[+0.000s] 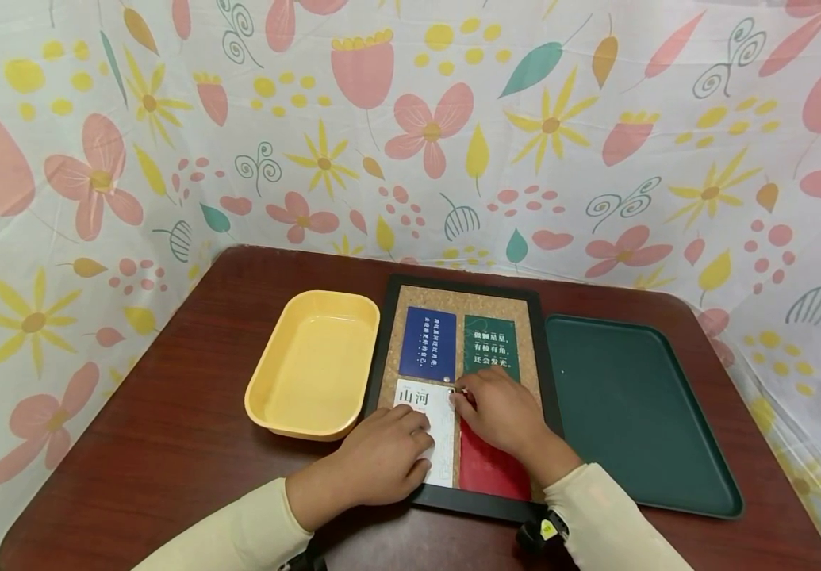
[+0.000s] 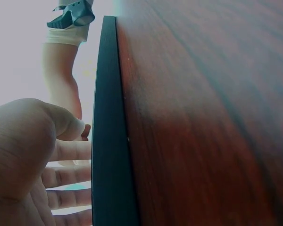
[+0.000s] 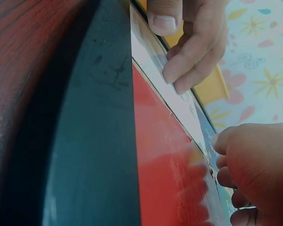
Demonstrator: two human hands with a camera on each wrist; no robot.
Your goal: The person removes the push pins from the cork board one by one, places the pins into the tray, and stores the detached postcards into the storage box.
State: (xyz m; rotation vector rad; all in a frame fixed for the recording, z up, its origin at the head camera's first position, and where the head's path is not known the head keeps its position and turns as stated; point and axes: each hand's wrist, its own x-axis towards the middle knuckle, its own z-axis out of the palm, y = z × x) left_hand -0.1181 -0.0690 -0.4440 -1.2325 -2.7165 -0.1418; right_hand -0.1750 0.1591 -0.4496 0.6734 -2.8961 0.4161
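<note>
A framed cork board [image 1: 467, 297] holds a blue card [image 1: 427, 343], a green card [image 1: 492, 341], a white card [image 1: 442, 444] and a red card [image 1: 492, 464]. My left hand [image 1: 385, 456] lies over the white card's left side, fingers resting on it and covering part of its print. At that card's upper right corner, my right hand [image 1: 499, 408] pinches a small pushpin [image 1: 452, 390], mostly hidden by the fingertips. The same hand covers the lower edge of the green card and the top of the red one. In the right wrist view, its fingers are curled.
Left of the board stands a yellow tray [image 1: 313, 373], close to the black frame [image 1: 549, 373]. A dark green tray [image 1: 631, 412] lies on the right. Everything is on a dark red wooden table [image 1: 167, 428], with a flower-patterned curtain [image 1: 381, 159] behind.
</note>
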